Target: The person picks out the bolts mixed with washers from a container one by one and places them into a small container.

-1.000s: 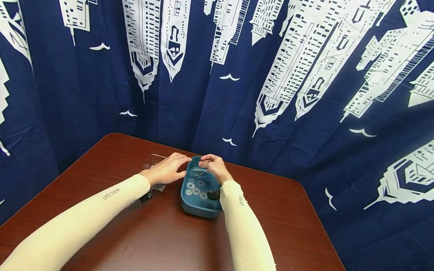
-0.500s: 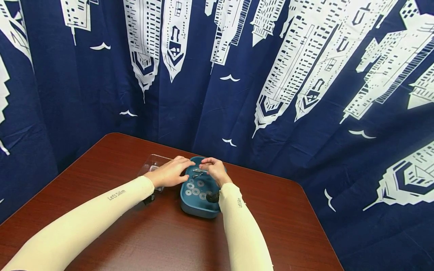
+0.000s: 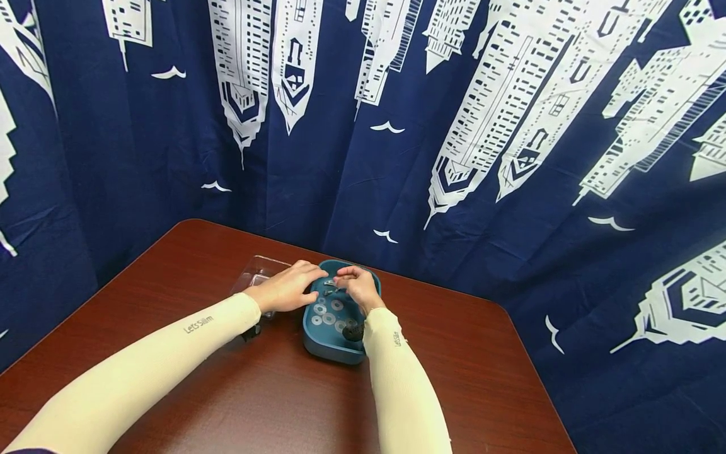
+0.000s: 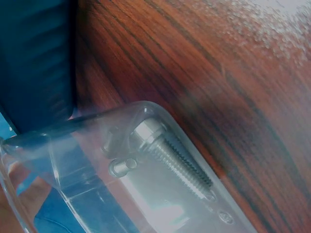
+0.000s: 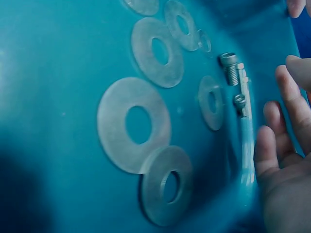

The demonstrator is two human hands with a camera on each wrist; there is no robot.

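Observation:
A blue tray (image 3: 333, 353) holds several flat washers (image 3: 328, 319) and small metal bolts (image 3: 329, 290). My right hand (image 3: 358, 289) is over the tray's far part, its fingers loosely bent beside the bolts. In the right wrist view, socket-head bolts (image 5: 231, 68) lie near the fingertips (image 5: 265, 141), and no held item shows. My left hand (image 3: 288, 289) extends over the tray's left rim with relaxed fingers. Below its wrist, a clear plastic container (image 4: 150, 199) holds a long threaded bolt (image 4: 177, 162) and a short fastener (image 4: 122, 167).
The wooden table (image 3: 238, 391) carries the tray and the clear container, side by side toward its far edge. A dark blue curtain (image 3: 317, 189) with white city prints hangs behind it. A dark object (image 3: 354, 332) shows under the right wrist.
My left hand has moved right, from beside the tray to over its rim, uncovering more of the clear container. My right hand has shifted slightly closer to the bolts.

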